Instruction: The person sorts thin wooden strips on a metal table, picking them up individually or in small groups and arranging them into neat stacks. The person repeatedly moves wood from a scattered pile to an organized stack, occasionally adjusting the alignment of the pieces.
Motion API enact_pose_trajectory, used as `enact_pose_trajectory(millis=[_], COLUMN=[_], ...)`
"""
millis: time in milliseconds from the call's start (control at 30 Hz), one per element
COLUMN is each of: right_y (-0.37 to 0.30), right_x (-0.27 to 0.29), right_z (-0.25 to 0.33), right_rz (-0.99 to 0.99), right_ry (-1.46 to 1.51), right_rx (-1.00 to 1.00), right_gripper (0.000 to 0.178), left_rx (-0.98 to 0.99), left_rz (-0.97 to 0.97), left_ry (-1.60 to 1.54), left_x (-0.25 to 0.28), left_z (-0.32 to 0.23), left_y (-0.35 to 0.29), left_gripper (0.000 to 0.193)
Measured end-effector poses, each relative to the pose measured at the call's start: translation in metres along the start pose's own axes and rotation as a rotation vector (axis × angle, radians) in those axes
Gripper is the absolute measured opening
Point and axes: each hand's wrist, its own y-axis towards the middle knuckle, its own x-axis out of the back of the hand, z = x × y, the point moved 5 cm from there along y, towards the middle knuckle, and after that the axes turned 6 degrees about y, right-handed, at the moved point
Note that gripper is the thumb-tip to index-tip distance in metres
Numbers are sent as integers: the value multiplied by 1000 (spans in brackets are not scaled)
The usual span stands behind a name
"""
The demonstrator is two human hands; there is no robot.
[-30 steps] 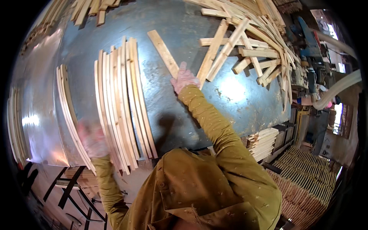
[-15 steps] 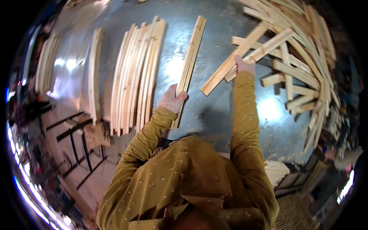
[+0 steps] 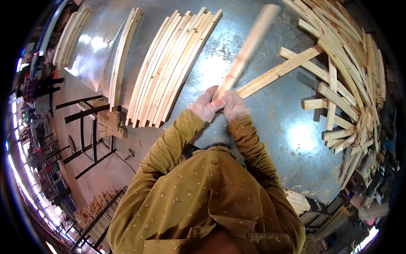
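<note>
Head view. Both hands meet at the middle of the frame, above the grey metal worktop. The left hand and the right hand touch each other, and both wear pale work gloves. Together they are clamped on the near ends of two wooden slats. The raised slat angles up and away from the hands toward the top edge of the frame; its far end is blurred. The second slat runs from the hands toward the upper right and lies low over the worktop, its far end reaching the heap of loose slats. Which hand grips which slat cannot be told.

The heap of loose slats covers the right side of the worktop, with pieces crossing at many angles and several short offcuts at its inner edge. To the left of the hands, a sorted row of curved slats lies side by side on the worktop, the pieces touching along their lengths. Further left, a narrow bundle of slats lies apart from that row, and another group of slats lies near the worktop's far left edge.

Mustard-yellow sleeves lead from the lower frame to the hands. Stacked slats lie below the worktop's right edge. No packages, labels or signs can be made out.
</note>
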Motion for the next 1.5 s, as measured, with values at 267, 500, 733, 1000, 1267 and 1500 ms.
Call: enact_pose_trajectory(millis=[267, 500, 733, 1000, 1267, 1500], right_y=[80, -36, 63, 346, 378, 138], right_x=[27, -87, -28, 243, 225, 132], right_z=[-3, 71, 83, -29, -55, 26], right_rz=[-20, 863, 649, 99, 563, 1463], right_ry=[138, -150, -224, -1257, -1195, -1103], right_rx=[-419, -139, 212, 126, 5, 396], right_gripper=[75, 34, 58, 113, 100, 68], left_rx=[369, 379, 510, -77, -290, -407], left_rz=[-151, -330, -390, -485, -394, -121], left_ry=[-155, 780, 1293, 1196, 755, 798], left_x=[48, 74, 91, 35, -62, -70], left_z=[80, 34, 41, 6, -31, -89], left_y=[-10, -66, -88, -57, -10, 46], left_gripper=[56, 61, 95, 95, 82, 106])
